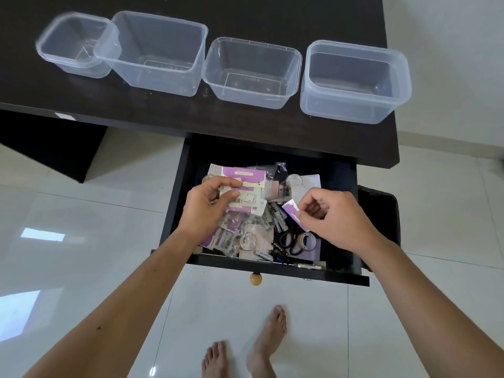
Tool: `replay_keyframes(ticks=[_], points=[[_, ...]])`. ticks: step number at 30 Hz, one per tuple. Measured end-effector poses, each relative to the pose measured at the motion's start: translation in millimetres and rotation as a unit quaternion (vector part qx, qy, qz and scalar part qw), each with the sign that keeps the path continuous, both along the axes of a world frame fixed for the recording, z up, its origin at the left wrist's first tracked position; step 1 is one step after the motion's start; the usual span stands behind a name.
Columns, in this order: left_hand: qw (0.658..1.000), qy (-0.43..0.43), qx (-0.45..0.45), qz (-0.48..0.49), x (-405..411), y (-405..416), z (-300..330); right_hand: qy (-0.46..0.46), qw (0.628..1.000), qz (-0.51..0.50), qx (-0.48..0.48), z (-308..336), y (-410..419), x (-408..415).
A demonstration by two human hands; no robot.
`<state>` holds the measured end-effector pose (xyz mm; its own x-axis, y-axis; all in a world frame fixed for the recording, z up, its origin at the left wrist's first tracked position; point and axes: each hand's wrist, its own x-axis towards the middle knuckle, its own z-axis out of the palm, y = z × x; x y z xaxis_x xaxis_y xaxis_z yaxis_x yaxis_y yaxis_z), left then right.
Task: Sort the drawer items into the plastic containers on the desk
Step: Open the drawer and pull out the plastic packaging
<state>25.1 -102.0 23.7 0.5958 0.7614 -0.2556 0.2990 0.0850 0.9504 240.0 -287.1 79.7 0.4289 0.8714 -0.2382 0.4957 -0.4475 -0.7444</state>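
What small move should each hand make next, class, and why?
Probably lift both packets out and carry them to one container. The left hand already grips a purple-and-cream packet, the right hand pinches a small purple card, and all four containers look empty.

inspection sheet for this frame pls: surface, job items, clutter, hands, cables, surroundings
Surface: dark desk, drawer pulled open below it.
Job's things: four clear plastic containers in a row on the desk, all empty; the leftmost two overlap.
Clutter: drawer jumbled with purple packets, batteries, scissors, a tape roll.
Hands: left hand grips packets; right hand pinches a small purple packet with its fingers.
Cables: nothing seen.
Surroundings: white tiled floor, bare feet.
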Motion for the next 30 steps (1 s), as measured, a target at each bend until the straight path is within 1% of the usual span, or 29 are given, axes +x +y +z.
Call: replay_keyframes(ticks=[3, 6, 8, 10, 11, 15, 17, 20, 23, 26, 30], points=[[0.999, -0.019, 0.016, 0.02, 1.1, -1.2, 5.8, 0.032, 0.999, -0.002, 0.031, 17.4, 5.0, -2.2], [0.998, -0.044, 0.021, 0.031, 2.1, -2.8, 9.2, 0.077, 0.996, 0.016, 0.043, 28.8, 11.9, -4.6], [0.998, -0.052, 0.034, 0.012, 3.6, -4.2, 10.5, 0.109, 0.992, 0.019, 0.061, 32.4, 19.3, -7.3], [0.996, -0.056, 0.059, -0.021, 4.6, -7.2, 14.2, 0.134, 0.988, 0.0, 0.077, 30.6, 27.9, -11.0], [0.996, -0.064, 0.057, -0.037, 4.6, -9.8, 16.7, 0.132, 0.988, -0.012, 0.082, 27.9, 32.1, -13.4], [0.993, -0.093, 0.001, -0.068, 1.2, -18.2, 16.8, 0.128, 0.985, -0.06, 0.099, 15.2, 44.8, -22.0], [0.993, -0.087, -0.026, -0.082, 0.6, -18.5, 15.4, 0.124, 0.983, -0.086, 0.106, 10.5, 48.2, -23.8], [0.992, -0.068, -0.06, -0.093, 3.0, -19.2, 18.7, 0.095, 0.985, -0.1, 0.104, 3.6, 48.7, -27.8], [0.994, -0.057, -0.053, -0.076, 4.0, -19.8, 18.0, 0.069, 0.988, -0.1, 0.093, -3.6, 45.3, -31.3], [0.997, -0.028, -0.042, -0.061, 1.2, -15.4, 12.2, 0.053, 0.989, -0.099, 0.093, -9.1, 37.4, -27.9], [0.994, -0.076, -0.045, -0.059, 1.4, -14.5, 14.7, 0.005, 0.987, -0.137, 0.088, -16.5, 15.6, -11.8]])
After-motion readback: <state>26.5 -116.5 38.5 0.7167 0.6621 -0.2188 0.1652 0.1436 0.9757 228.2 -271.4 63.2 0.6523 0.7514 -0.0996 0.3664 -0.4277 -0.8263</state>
